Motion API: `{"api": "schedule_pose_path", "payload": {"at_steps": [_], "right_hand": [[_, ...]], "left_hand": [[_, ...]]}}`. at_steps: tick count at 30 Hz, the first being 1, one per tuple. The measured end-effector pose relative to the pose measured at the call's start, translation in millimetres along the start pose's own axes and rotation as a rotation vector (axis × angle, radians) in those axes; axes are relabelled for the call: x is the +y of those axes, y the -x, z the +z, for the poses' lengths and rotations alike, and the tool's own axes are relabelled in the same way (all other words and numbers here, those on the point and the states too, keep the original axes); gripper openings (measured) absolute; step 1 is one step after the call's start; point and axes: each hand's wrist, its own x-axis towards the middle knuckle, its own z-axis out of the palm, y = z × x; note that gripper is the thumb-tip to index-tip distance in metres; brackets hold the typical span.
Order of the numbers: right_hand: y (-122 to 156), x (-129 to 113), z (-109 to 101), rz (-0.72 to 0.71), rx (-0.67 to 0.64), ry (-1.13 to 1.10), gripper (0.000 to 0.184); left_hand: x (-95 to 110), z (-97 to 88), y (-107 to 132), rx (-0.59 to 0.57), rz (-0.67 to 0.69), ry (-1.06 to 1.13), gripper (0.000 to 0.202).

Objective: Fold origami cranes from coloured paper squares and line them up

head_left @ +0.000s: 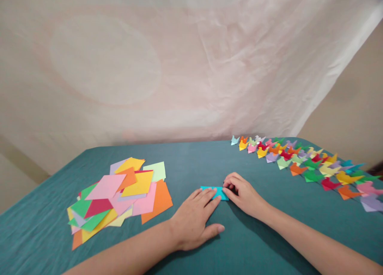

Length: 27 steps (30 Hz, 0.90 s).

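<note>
A small piece of bright blue origami paper, folded into a narrow strip, lies on the table in front of me. My left hand rests flat across its left part, fingers stretched out and thumb spread away. At the right end of the strip, my right hand has thumb and fingertips pinched together on the paper's edge. The left fingers cover part of the paper, so its full folds are hidden.
Left of my hands, a loose pile of coloured paper squares spreads over the dark green tablecloth. Several rows of small folded paper birds stand along the right side. Behind the table hangs a pale cloth.
</note>
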Motion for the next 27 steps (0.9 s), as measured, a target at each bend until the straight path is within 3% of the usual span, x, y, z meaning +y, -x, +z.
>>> {"api": "schedule_pose_path", "payload": {"at_steps": [7, 18, 27], "right_hand": [[0, 2, -1, -0.006, -0.006, -0.031, 0.009], [1, 13, 1, 0.012, 0.11, -0.061, 0.018], [4, -1, -2, -0.076, -0.015, -0.028, 0.015]], "left_hand": [[0, -0.3, 0, -0.01, -0.006, 0.007, 0.063], [1, -1.8, 0, -0.026, -0.016, -0.003, 0.063], [1, -2.2, 0, -0.042, -0.025, -0.006, 0.064]]}}
